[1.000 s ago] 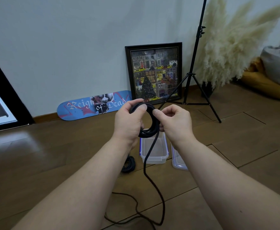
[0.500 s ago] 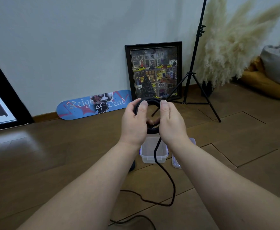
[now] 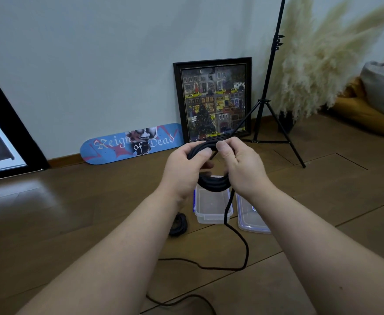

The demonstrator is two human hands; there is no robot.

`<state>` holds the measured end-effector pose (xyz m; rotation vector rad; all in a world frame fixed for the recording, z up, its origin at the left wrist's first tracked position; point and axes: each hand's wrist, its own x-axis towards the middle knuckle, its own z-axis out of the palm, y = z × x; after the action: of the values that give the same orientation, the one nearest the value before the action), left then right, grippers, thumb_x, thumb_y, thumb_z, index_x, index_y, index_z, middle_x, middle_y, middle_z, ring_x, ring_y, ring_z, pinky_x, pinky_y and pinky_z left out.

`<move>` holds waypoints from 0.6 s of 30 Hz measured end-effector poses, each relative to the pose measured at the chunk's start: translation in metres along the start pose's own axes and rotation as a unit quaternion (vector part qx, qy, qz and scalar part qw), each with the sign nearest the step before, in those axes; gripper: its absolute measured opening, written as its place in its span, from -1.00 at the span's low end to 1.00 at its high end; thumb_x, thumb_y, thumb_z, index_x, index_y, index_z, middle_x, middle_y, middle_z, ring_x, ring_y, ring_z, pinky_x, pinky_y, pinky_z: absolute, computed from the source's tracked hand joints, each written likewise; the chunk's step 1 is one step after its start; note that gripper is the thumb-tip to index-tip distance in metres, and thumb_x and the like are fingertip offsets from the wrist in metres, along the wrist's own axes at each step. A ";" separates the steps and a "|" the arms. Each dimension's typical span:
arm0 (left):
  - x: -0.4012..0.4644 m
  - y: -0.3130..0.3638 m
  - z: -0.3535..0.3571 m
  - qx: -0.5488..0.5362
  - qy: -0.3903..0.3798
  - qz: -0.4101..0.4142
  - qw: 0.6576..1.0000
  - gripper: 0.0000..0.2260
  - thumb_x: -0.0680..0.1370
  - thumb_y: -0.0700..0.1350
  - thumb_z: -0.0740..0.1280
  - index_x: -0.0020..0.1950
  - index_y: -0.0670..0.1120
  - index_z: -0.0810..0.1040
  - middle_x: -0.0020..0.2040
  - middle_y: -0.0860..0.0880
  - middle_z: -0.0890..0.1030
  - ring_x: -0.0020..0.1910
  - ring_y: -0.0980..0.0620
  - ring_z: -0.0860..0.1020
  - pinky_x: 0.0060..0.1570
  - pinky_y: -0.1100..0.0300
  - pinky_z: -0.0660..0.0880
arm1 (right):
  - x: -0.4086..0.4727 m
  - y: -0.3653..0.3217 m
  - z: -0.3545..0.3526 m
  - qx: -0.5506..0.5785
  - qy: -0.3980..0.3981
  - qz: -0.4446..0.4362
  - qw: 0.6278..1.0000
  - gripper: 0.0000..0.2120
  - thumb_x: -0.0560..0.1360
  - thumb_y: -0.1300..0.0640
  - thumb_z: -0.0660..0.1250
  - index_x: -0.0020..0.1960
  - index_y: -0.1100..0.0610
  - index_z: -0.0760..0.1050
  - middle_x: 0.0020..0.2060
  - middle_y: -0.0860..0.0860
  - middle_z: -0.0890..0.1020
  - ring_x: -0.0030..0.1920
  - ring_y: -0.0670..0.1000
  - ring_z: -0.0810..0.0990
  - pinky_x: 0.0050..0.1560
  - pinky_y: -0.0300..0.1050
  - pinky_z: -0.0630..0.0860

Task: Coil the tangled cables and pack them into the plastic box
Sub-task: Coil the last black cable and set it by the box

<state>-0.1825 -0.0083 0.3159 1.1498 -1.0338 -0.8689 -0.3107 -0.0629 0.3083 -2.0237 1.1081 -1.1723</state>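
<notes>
I hold a black cable coil (image 3: pixel 212 184) in the air above the clear plastic box (image 3: pixel 212 206). My left hand (image 3: pixel 185 170) grips the coil's left side with its thumb on the top strands. My right hand (image 3: pixel 241 167) pinches the top right of the coil. The loose end of the cable (image 3: pixel 243 248) hangs from the coil and trails over the floor toward me. A second coiled black cable (image 3: pixel 179 224) lies on the floor left of the box. The box lid (image 3: pixel 250 218) lies to its right.
A skateboard deck (image 3: pixel 129 143) and a framed picture (image 3: pixel 213 101) lean on the wall behind. A black tripod stand (image 3: pixel 268 96) and pampas grass (image 3: pixel 318 64) stand at the right, cushions (image 3: pixel 379 105) beyond. A dark framed panel (image 3: pixel 2 137) leans at the left.
Both hands have kept winding the cable, turning the coil and adding a loop. The slack on the floor has shortened and shifted right.
</notes>
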 end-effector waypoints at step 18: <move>0.013 -0.004 -0.004 0.049 0.179 0.080 0.979 -0.67 0.60 0.17 0.23 -0.29 0.04 0.42 -0.53 0.15 0.37 -0.45 0.08 0.35 -0.23 -0.04 0.41 | -0.015 -0.004 0.015 0.210 -0.083 0.090 0.970 -0.59 0.63 -0.20 0.00 0.34 -0.08 0.42 0.13 -0.03 0.60 0.13 0.02 0.57 0.18 0.10 0.52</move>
<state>-0.1748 -0.0201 0.3136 1.2334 -0.8615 -0.4651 -0.2997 -0.0474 0.2980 -1.6269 0.8543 -1.0221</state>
